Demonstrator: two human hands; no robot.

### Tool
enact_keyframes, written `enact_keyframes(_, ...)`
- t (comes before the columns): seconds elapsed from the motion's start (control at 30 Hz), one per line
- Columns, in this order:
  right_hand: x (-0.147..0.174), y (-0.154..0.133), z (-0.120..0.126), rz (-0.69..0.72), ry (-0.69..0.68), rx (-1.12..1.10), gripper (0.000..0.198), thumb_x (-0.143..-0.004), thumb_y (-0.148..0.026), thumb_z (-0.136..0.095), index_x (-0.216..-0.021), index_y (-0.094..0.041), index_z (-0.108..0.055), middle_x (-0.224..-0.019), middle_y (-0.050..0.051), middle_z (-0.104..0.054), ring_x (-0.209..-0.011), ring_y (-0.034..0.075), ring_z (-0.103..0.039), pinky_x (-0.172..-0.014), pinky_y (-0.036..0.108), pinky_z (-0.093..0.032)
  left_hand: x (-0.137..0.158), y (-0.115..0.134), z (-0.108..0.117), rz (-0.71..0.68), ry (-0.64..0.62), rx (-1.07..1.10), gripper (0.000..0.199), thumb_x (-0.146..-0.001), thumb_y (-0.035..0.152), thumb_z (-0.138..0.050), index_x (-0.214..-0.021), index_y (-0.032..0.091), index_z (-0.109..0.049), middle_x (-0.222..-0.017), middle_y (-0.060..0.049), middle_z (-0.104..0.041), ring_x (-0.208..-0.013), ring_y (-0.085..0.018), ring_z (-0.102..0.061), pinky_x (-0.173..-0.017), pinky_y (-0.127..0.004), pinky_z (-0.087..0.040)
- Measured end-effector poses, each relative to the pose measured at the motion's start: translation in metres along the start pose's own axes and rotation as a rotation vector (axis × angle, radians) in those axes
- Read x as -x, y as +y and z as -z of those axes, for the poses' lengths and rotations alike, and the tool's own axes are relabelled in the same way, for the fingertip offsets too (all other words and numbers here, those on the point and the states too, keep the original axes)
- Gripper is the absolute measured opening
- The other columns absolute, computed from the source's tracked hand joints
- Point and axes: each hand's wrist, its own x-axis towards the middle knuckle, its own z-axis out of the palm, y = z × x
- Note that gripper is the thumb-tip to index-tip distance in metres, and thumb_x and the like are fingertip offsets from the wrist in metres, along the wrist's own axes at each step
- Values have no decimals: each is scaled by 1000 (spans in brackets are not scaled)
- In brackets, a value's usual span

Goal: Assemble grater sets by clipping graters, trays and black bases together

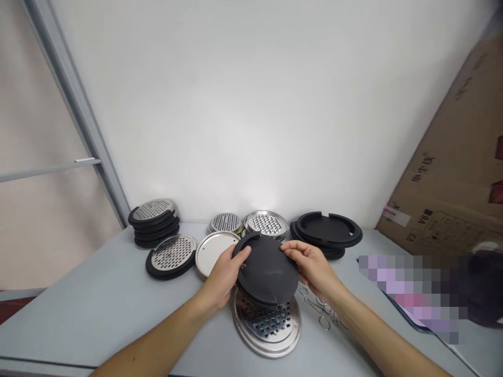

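A round black disc with a raised rim along its upper left is held tilted in front of me. My left hand grips its left side, thumb on top and the other fingers mostly hidden underneath. At the upper right edge, my right hand pinches the disc between thumb and fingers. Directly below lies a shiny round metal grater plate on the table, partly covered by the disc. Beside my left hand is a plain pale metal plate. Metal scissor-like tools with ring handles lie under my right wrist.
Left stand a grater in a black rim and a stack of black-rimmed graters. Metal grater plates lie behind the disc, and stacked black rings at back right. A cardboard box and a pixelated flat object occupy the right.
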Motion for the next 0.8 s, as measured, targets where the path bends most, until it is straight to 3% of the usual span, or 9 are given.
enact_keyframes(0.17, -5, -5, 11, 41, -3, 4, 33, -77, -38, -63, -104, -19, -59, -58, -7, -53, -36, 4, -24, -31, 17, -27, -5, -1, 5, -30, 81, 50, 37, -82, 39, -67, -114, 19, -66, -109, -9, -71, -98, -24, -65, -90, -36, -49)
enact_keyframes(0.33, -13, -2, 25, -36, -115, 446, 18, -78, -30, -53, -82, -16, -64, -62, -1, -57, -44, 8, -37, -37, 19, -31, -6, 3, 6, -76, 129, 114, 41, -82, 38, -67, -119, 19, -64, -111, -10, -70, -104, -25, -64, -94, -38, -48)
enact_keyframes(0.53, -6, 8, 18, 174, -179, 882, 26, -80, -33, -54, -64, -15, -64, -62, 0, -61, -62, 15, -50, -56, 23, -38, -4, 2, 4, -74, 132, 102, 40, -83, 38, -67, -118, 20, -65, -115, -9, -69, -107, -25, -63, -97, -38, -47)
enact_keyframes(0.8, 4, 20, 5, 237, -213, 923, 17, -68, -31, -69, -76, -16, -67, -68, -1, -64, -67, 15, -53, -59, 22, -40, -7, 1, 3, -79, 133, 71, 39, -83, 38, -66, -118, 21, -65, -117, -8, -69, -109, -25, -62, -97, -38, -47)
